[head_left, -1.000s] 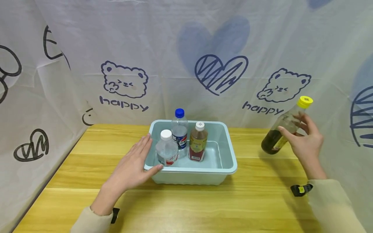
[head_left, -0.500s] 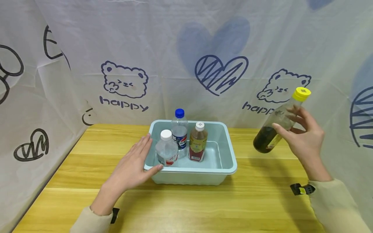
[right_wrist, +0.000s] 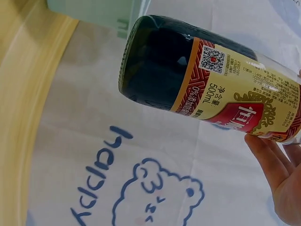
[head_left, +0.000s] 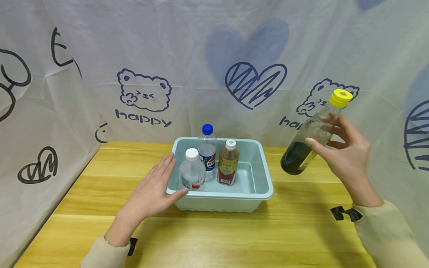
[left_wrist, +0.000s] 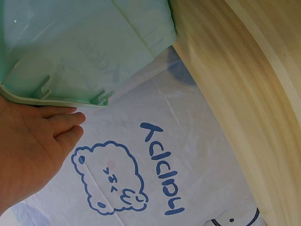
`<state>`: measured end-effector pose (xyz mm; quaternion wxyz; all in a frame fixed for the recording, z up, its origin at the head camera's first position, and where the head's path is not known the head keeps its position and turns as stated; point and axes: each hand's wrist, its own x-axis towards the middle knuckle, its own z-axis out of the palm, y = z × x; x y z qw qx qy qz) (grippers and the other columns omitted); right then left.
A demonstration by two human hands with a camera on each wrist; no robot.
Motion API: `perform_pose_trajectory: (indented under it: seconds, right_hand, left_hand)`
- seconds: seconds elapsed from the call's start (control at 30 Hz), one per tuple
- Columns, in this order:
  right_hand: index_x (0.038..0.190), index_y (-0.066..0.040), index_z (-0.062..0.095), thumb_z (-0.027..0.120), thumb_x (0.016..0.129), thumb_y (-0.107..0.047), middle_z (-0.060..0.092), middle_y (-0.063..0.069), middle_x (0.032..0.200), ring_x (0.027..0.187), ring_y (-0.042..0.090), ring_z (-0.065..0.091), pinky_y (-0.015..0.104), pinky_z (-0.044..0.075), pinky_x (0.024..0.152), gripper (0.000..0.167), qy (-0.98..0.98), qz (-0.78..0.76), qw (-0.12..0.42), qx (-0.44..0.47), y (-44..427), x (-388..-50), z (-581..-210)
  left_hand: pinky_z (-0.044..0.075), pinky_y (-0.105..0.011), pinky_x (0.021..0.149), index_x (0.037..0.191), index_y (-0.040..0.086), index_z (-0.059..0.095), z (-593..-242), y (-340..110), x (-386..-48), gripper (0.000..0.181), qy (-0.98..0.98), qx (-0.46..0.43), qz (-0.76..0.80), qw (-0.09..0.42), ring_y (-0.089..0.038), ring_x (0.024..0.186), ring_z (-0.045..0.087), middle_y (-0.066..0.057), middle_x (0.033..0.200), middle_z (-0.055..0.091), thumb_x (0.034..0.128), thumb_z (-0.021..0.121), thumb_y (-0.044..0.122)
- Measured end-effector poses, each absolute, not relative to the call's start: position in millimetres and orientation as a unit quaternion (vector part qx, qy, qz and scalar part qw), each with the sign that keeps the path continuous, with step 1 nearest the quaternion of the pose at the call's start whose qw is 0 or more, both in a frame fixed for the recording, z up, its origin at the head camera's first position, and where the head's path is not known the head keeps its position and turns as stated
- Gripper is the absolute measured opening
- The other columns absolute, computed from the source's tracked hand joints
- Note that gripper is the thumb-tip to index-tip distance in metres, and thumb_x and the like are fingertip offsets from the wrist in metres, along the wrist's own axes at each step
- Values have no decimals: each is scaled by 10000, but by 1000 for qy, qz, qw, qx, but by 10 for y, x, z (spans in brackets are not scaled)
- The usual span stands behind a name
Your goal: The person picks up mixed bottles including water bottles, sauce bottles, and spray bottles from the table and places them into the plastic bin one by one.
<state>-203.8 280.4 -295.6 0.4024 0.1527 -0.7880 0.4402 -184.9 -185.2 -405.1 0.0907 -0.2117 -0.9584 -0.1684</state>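
My right hand point(head_left: 348, 152) grips a glass bottle point(head_left: 306, 139) of dark liquid with a yellow cap, tilted in the air right of the basin. Its red and cream label, marked 500mL, shows in the right wrist view, where the bottle point(right_wrist: 160, 66) fills the upper part. My left hand point(head_left: 151, 190), fingers straight, rests against the left rim of the pale green plastic basin point(head_left: 218, 203). Three bottles stand inside: a white-capped clear bottle point(head_left: 192, 169), a blue-capped Pepsi bottle point(head_left: 207, 149) and a white-capped brown drink bottle point(head_left: 228, 162).
The basin stands on a wooden table point(head_left: 214, 238), near its back edge. Behind it hangs a white cloth point(head_left: 201, 74) printed with bears and hearts. The right part of the basin's floor shows bare beside the brown drink bottle.
My right hand has carried the yellow-capped bottle left and slightly up, toward the basin. The left hand and the bottles in the basin have stayed in place.
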Motion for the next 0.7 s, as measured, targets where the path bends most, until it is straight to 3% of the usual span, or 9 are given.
perform_pose_trajectory:
  seconds: [0.7]
  right_hand:
    - [1399,-71,650,897,655,149,723,37,1286,1076,64,705,116,576,786,815,-781,447,375,222,2438,-2080,-2858]
  left_hand:
    - [201,-536,1283,1636,-31,205,-4006,-1859,-1838,1033,-960,-209,-167,79,-378,1583,178,-150,1738,87,978,528,697]
